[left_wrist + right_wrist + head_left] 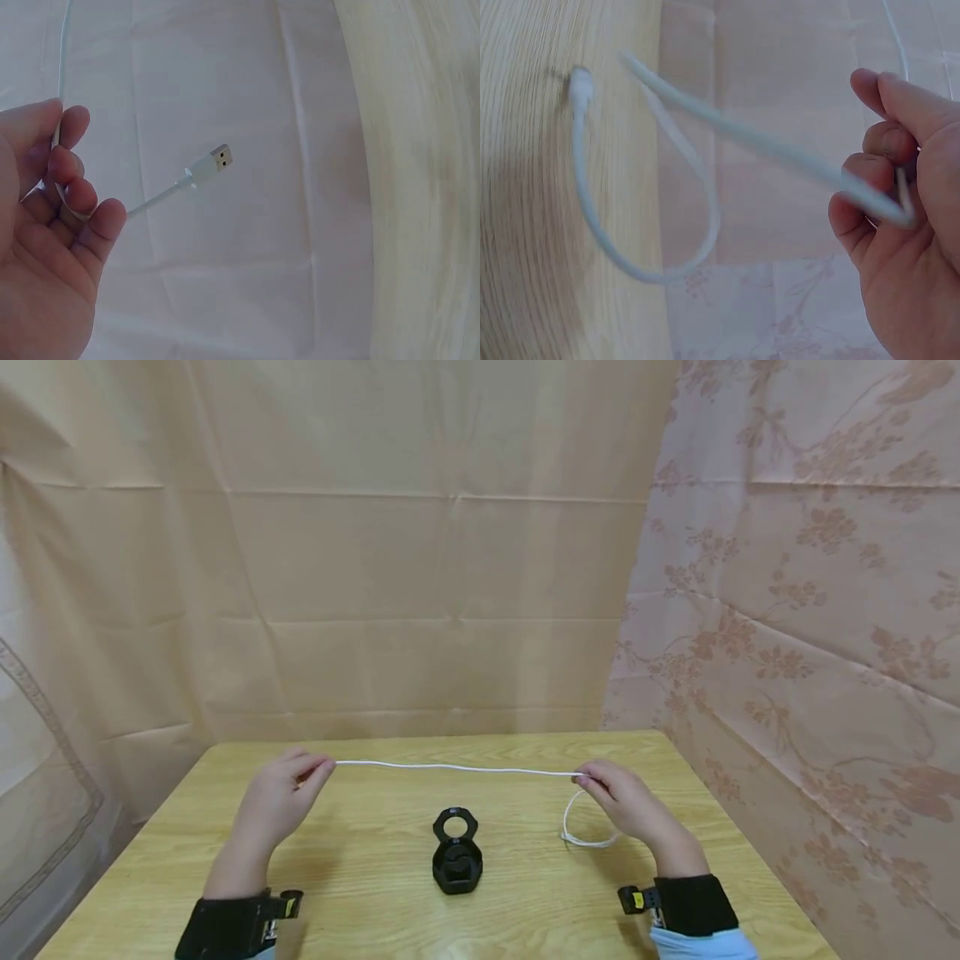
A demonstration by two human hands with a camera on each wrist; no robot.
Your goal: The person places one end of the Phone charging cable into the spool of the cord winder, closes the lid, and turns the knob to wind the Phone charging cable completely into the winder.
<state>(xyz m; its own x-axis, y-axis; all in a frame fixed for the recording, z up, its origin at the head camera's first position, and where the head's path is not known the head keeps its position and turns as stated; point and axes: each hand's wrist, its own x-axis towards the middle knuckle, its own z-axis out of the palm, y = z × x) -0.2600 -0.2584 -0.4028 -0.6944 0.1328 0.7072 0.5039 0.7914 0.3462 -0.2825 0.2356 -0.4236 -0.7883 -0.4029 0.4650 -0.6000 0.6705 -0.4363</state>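
A white USB cable stretches nearly straight between both hands above the wooden table. My left hand pinches it on the left, fingers curled round it. In the left wrist view the USB plug sticks out free past the fingertips. My right hand grips the cable on the other side. From that hand the rest hangs in a loop, its other end a small white connector seen over the table in the right wrist view. Below the stretched part stands a black octagonal case with a ring-shaped lid raised.
The wooden table spans the front, its far edge against a beige curtain. Flower-patterned cloth hangs along the right side. Both wrists wear black straps with small cameras.
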